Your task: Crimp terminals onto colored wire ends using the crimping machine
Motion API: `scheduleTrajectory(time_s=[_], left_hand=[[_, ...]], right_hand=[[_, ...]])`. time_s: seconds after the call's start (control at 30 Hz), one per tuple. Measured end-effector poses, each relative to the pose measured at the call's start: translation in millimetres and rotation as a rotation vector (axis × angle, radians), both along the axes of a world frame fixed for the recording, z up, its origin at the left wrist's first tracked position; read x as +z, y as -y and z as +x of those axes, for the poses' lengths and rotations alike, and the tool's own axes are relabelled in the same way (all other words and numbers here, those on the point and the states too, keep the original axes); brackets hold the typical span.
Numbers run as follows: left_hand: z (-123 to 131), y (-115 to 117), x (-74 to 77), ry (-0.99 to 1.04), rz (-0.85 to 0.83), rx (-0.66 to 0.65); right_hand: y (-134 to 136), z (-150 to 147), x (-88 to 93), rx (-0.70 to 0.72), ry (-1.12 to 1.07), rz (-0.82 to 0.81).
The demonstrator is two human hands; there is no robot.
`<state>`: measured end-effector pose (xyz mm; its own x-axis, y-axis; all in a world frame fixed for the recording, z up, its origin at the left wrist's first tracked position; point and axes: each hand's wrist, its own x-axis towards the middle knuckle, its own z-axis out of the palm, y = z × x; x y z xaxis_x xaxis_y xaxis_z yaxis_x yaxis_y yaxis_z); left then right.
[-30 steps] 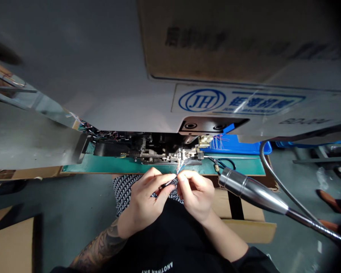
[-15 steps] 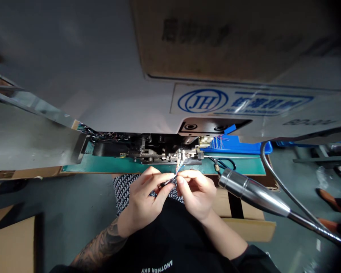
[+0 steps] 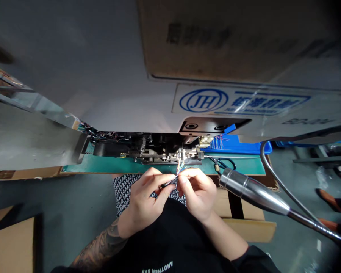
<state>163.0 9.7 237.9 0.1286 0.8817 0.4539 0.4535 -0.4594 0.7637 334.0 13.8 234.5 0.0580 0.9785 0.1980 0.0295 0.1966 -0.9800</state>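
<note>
Between my fingertips runs a bundle of thin coloured wires point(image 3: 180, 167), fanning up toward the metal head of the machine point(image 3: 182, 154). My left hand point(image 3: 147, 199) is closed, pinching the bundle where a dark cable end passes under its fingers. Close beside it, my right hand point(image 3: 199, 193) is closed too, thumb and forefinger gripping the wires. Both hands are held just in front of the green work surface point(image 3: 102, 163), over my lap. The exact wires in each pinch are too small to tell apart.
A large grey machine housing point(image 3: 108, 87) overhangs the hands. At right stand a metal gooseneck lamp point(image 3: 252, 191), scissors point(image 3: 227, 163) and a blue tray point(image 3: 244, 146) with loose wires. More wires point(image 3: 105, 135) lie at left. Cardboard boxes point(image 3: 13, 244) sit on the floor.
Both hands stay almost in place, with small finger movements at the wires. The coloured wires show more spread out above the fingertips than before.
</note>
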Motion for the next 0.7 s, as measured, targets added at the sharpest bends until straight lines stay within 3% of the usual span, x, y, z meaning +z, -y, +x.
scheduleTrajectory(time_s=[0.53, 0.7], left_hand=[[0.9, 0.5, 0.4, 0.0, -0.017, -0.029], [0.1, 3.1, 2.0, 0.156, -0.168, -0.077]], right_hand=[[-2.6, 2.9, 4.1, -0.039, 0.235, 0.096], [-4.0, 2.5, 5.6, -0.008, 0.133, 0.085]])
